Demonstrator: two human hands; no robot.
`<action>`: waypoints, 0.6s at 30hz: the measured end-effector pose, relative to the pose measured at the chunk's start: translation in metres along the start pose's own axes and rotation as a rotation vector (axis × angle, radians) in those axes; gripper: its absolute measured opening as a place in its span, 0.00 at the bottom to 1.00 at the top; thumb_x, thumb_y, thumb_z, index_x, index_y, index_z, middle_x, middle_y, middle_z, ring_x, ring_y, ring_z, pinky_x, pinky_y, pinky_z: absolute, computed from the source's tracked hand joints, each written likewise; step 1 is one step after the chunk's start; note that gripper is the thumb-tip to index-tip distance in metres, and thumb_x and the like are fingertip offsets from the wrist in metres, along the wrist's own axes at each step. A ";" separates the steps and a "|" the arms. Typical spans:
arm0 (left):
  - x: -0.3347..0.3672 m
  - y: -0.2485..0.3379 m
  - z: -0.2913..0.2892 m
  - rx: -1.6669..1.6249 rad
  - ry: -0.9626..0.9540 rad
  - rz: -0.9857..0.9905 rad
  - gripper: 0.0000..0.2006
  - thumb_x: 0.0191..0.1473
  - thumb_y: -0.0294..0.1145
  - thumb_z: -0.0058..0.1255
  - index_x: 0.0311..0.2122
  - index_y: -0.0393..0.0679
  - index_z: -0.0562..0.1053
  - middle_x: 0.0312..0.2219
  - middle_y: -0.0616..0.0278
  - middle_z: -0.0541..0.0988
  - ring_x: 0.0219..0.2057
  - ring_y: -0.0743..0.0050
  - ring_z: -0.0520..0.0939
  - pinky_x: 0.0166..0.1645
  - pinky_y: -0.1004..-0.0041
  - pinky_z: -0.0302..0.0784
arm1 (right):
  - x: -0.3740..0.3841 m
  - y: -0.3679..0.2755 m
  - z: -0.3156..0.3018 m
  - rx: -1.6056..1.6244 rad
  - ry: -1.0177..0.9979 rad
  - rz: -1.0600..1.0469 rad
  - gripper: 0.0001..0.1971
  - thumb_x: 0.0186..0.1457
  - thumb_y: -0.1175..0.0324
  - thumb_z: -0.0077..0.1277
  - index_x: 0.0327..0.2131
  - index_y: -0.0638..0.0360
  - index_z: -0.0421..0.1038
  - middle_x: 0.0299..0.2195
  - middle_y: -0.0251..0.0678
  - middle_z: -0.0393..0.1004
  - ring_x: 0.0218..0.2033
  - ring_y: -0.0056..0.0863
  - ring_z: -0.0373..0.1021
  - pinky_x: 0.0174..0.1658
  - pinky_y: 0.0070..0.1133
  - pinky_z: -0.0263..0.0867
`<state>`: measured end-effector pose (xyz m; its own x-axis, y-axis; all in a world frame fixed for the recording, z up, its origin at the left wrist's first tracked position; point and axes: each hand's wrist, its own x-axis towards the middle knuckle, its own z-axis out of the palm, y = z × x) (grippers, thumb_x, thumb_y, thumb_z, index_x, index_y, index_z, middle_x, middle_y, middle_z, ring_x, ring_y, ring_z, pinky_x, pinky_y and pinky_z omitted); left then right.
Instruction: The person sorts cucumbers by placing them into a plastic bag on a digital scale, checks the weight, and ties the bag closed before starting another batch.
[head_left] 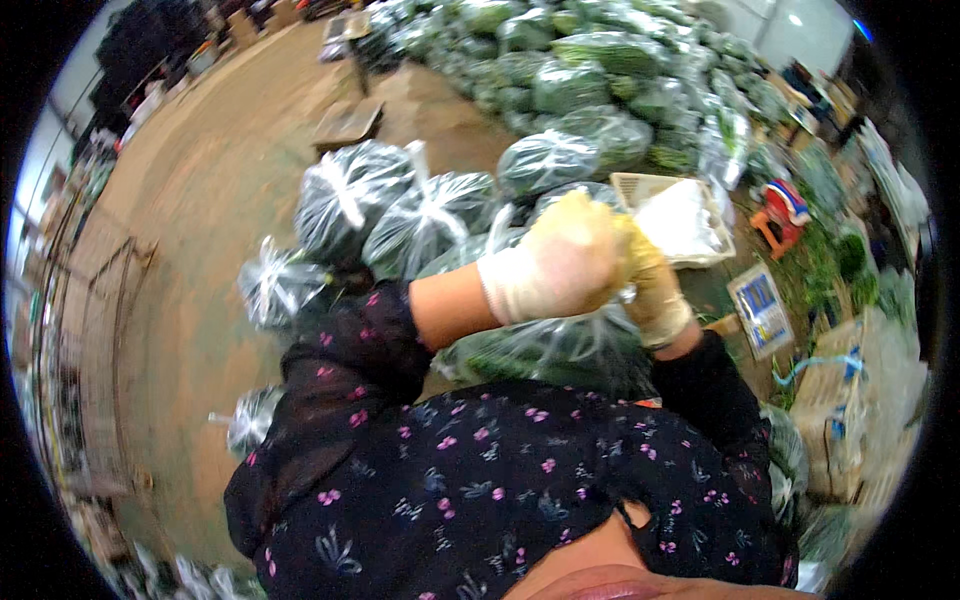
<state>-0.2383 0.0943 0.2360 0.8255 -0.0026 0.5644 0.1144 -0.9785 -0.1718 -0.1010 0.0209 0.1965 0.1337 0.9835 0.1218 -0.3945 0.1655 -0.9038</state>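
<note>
Both my hands wear pale rubber gloves and meet at the gathered neck of a clear plastic bag of green vegetables (pixel 545 350) held close to my chest. My left hand (pixel 555 265) is closed around the top of the bag. My right hand (pixel 650 280) grips the same bunched plastic from the right, touching the left hand. The bag's body hangs below the hands, partly hidden by my dark flowered sleeves.
Several tied clear bags of greens (pixel 400 205) lie on the floor just beyond my hands, and a large heap of such bags (pixel 600 60) fills the back. A white plastic crate (pixel 690 215) stands at right, with cardboard boxes (pixel 845 400) and loose greens beside it. Bare concrete floor (pixel 210 190) stretches left.
</note>
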 end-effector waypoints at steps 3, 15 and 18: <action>-0.003 0.007 0.012 -0.205 0.085 -0.028 0.06 0.27 0.35 0.51 0.12 0.49 0.67 0.13 0.64 0.68 0.17 0.63 0.72 0.20 0.65 0.63 | -0.003 -0.021 0.005 -0.393 0.065 -0.073 0.08 0.56 0.68 0.43 0.36 0.60 0.69 0.33 0.29 0.71 0.35 0.17 0.65 0.40 0.16 0.62; -0.141 0.059 0.028 -0.546 0.054 -0.472 0.19 0.47 0.46 0.49 0.13 0.44 0.68 0.13 0.58 0.69 0.18 0.54 0.72 0.21 0.62 0.65 | -0.016 0.015 -0.154 -1.835 -0.213 -0.300 0.09 0.55 0.68 0.42 0.38 0.58 0.69 0.34 0.40 0.72 0.30 0.37 0.69 0.36 0.24 0.63; -0.136 0.055 0.018 -0.584 0.279 -0.565 0.19 0.46 0.44 0.51 0.13 0.43 0.65 0.16 0.56 0.69 0.20 0.54 0.71 0.24 0.61 0.64 | -0.033 -0.030 -0.081 -1.219 0.081 -0.116 0.13 0.57 0.67 0.39 0.42 0.61 0.67 0.36 0.31 0.70 0.26 0.24 0.66 0.30 0.16 0.61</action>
<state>-0.3342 0.0449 0.1353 0.5556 0.5412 0.6312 0.1016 -0.7976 0.5946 -0.0205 -0.0228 0.1862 0.1848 0.9529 0.2407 0.7262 0.0326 -0.6867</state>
